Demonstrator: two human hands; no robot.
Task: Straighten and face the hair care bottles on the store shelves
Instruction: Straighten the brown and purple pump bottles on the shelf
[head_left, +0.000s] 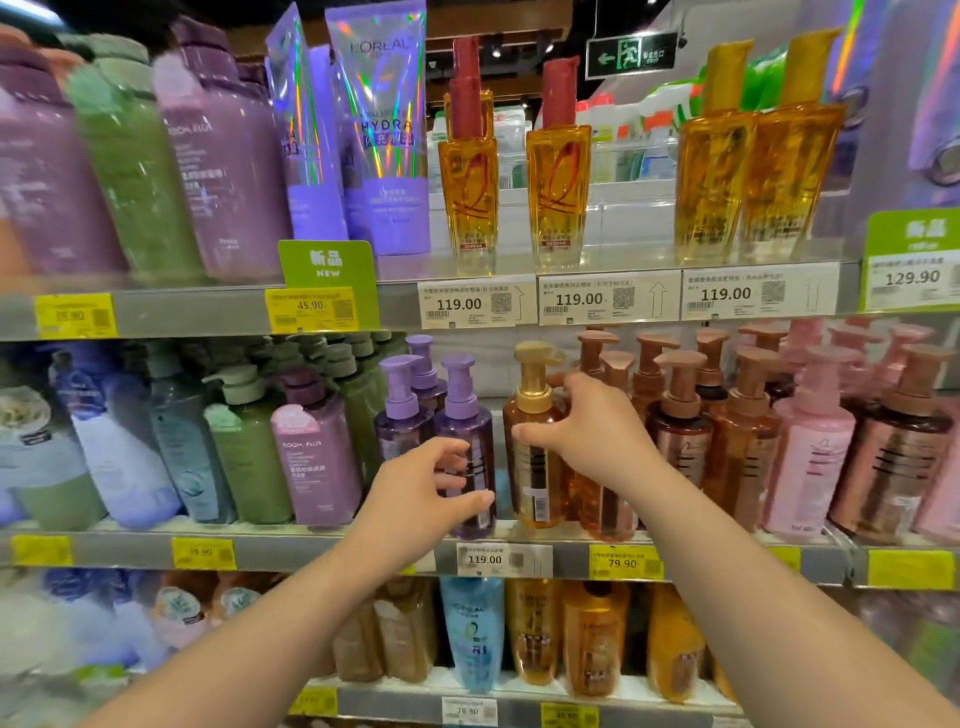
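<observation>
On the middle shelf a dark purple pump bottle stands at the front edge; my left hand wraps its lower body, thumb under, fingers across its label. Beside it to the right stands an amber pump bottle with a gold pump; my right hand grips its right side and shoulder, thumb on its front. Its label side is turned toward the left. A second purple pump bottle stands just left of the held one.
Brown and pink pump bottles crowd the shelf to the right. Green, lilac and blue bottles fill the left. The top shelf holds golden oil bottles and holographic tubes. Price tags line the shelf edges. More bottles stand below.
</observation>
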